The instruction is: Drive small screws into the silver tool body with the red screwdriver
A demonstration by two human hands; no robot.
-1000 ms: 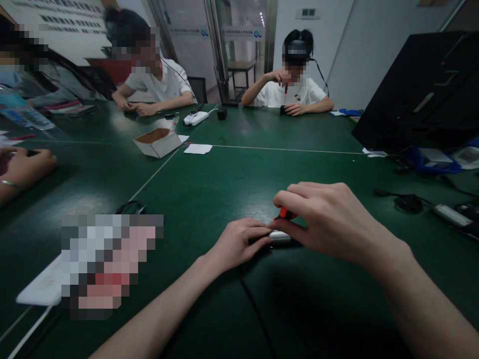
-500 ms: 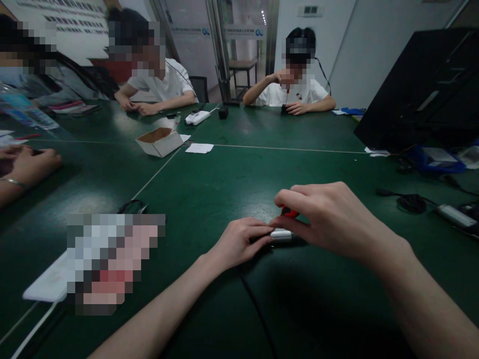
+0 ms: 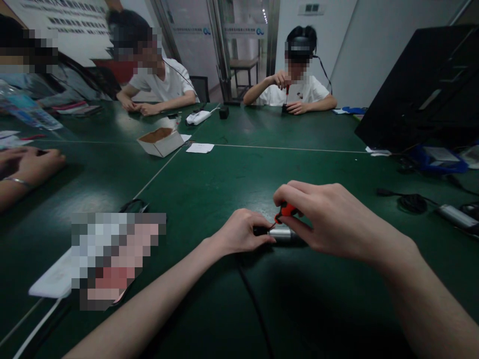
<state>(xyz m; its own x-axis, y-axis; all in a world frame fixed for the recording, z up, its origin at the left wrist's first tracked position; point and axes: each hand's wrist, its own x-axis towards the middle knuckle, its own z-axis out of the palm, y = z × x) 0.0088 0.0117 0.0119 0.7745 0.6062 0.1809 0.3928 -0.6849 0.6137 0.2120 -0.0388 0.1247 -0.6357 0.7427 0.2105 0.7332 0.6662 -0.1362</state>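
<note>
My left hand point(image 3: 239, 232) is closed around the black end of a silver-and-black cylinder point(image 3: 280, 235), which lies on the green table. Between the thumb and fingers of my right hand point(image 3: 326, 213) is a small red-and-black screwdriver point(image 3: 287, 210), tilted. Its shaft points down and left to where the silver barrel meets the black end; whether the tip sits in a screw is too small to tell. A black cable point(image 3: 253, 296) runs from under my left hand toward the table's near edge.
A white power strip point(image 3: 52, 279) and a blurred pinkish item lie left. Ahead are an open carton point(image 3: 160, 145) and paper point(image 3: 200, 148). Cables point(image 3: 411, 203) and a black monitor point(image 3: 419, 89) stand right. Several co-workers sit around; one across the table holds a red screwdriver.
The screwdriver has tipped, so more of its red handle and its shaft show. My left fingers have shifted slightly and uncover more of the cylinder's black end. The view has moved a little.
</note>
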